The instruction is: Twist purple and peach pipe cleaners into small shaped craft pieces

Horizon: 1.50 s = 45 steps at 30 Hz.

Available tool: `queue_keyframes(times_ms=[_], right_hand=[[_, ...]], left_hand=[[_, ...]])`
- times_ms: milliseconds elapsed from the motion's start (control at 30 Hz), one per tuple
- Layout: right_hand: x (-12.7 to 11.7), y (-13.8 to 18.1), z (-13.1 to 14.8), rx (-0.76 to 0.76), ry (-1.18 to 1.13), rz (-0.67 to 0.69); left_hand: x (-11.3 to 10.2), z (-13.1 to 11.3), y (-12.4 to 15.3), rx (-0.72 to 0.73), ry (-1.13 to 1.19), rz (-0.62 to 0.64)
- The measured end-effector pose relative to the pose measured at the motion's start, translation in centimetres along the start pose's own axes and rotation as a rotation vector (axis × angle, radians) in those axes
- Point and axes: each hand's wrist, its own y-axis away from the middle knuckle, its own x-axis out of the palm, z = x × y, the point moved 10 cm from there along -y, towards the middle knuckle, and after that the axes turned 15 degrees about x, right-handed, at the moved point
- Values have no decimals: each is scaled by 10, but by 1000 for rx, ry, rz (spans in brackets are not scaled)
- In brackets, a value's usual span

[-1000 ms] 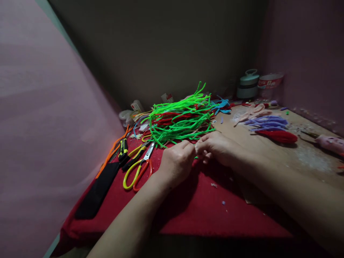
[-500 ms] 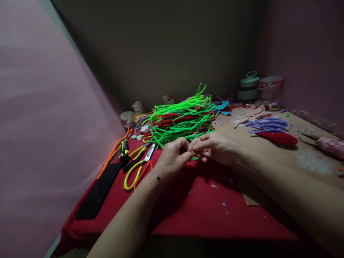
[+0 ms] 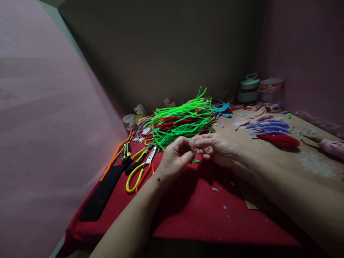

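My left hand (image 3: 176, 157) and my right hand (image 3: 216, 148) meet fingertip to fingertip just above the red cloth (image 3: 193, 211), both pinched on a small pale piece (image 3: 194, 143) that I cannot make out. Right behind them lies a heap of bright green pipe cleaners (image 3: 182, 120) mixed with red ones. A tiny green scrap (image 3: 196, 161) rests on the cloth under my fingers.
Yellow and orange scissors (image 3: 141, 170), pliers (image 3: 135, 157), a utility knife (image 3: 125, 152) and a black case (image 3: 100, 195) lie at the left. Purple pipe cleaners (image 3: 268, 126), a red piece (image 3: 281, 140), a lidded pot (image 3: 248, 87) and a cup (image 3: 270, 86) sit at the right. Pink walls close both sides.
Both hands have lifted slightly off the cloth and my left hand has turned palm-inward, its fingertips now pinching the pale piece with the right. The green scrap now lies exposed below.
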Motion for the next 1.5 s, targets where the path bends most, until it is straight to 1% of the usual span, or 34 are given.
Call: queue_keyframes(times_ms=[100, 200, 300, 467, 567, 700, 767, 867, 967, 1033, 1100, 1167, 1300, 1400, 1500], right_hand=[[2, -1, -2, 12, -52, 44], [4, -3, -6, 37, -77, 84], [4, -3, -10, 55, -80, 92], [2, -5, -9, 47, -71, 80], [0, -6, -7, 30, -38, 80], [1, -5, -3, -8, 6, 96], [3, -4, -2, -15, 14, 94], [6, -3, -1, -22, 30, 100], [3, -1, 2, -54, 40, 54], [-1, -1, 4, -82, 49, 7], [-2, -1, 4, -82, 51, -13], [-2, -2, 2, -55, 25, 0], [0, -5, -3, -18, -32, 61], [1, -6, -5, -8, -16, 83], [3, -5, -5, -10, 22, 84]], left_hand=[[1, -1, 1, 30, 43, -39], [-1, -2, 1, 70, 36, -81], [-2, 2, 0, 72, -19, -75], [-4, 15, 1, -15, -106, 10], [-4, 13, 1, -76, -119, 77], [0, 12, 5, -220, -116, 181], [2, 13, 7, -255, -56, 194], [7, 18, 8, -267, 194, 171], [12, 24, 11, -283, 395, 139], [11, 27, 12, -285, 418, 107], [7, 27, 11, -272, 387, 73], [6, 28, 11, -274, 376, 55], [11, 34, 13, -339, 476, 56], [14, 40, 15, -367, 529, 45], [18, 42, 15, -359, 574, 53]])
